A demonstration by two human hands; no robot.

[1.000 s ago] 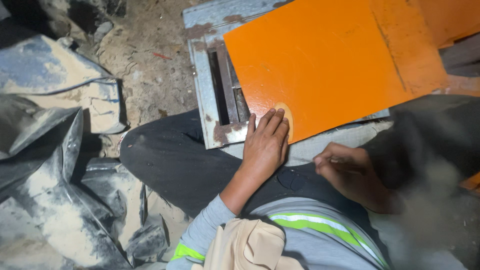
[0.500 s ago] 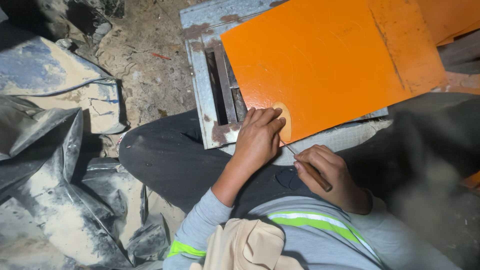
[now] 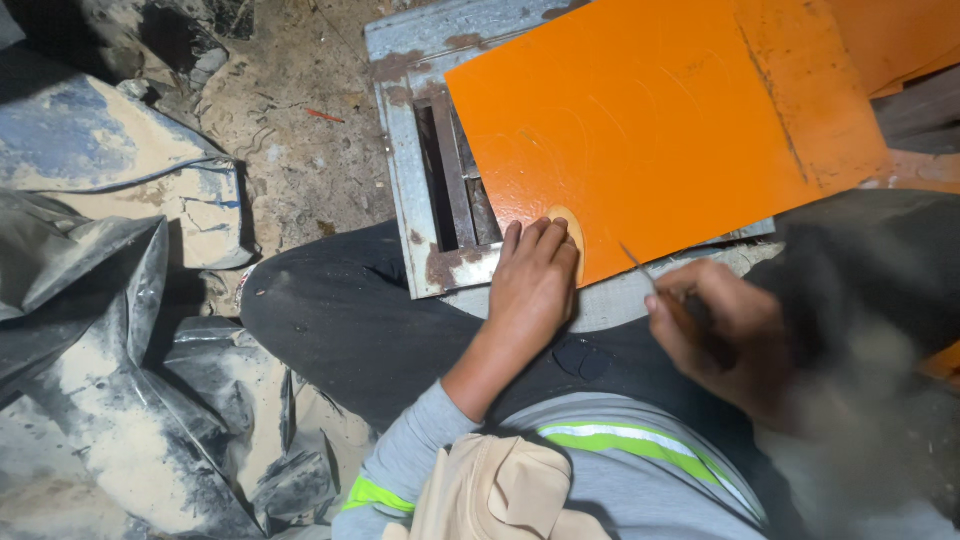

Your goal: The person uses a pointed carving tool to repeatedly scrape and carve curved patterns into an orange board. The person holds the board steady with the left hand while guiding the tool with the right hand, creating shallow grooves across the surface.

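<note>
1. The right hand (image 3: 725,335) is smeared by motion blur, so its fingers cannot be told apart.
2. The thin tool (image 3: 655,285) in that hand shows only as a dark streak with a pale tip; its kind cannot be told.
3. The left hand (image 3: 533,280) covers most of a pale round disc (image 3: 573,228) on the orange sheet (image 3: 650,130); only the disc's upper right edge shows.
4. The orange sheet runs off the top edge of the view and hides most of the grey metal frame (image 3: 425,150) beneath it.
5. The lower right corner is a grey-brown blur.
6. The dusty grey bags (image 3: 110,330) are cut off at the left and bottom edges.
</note>
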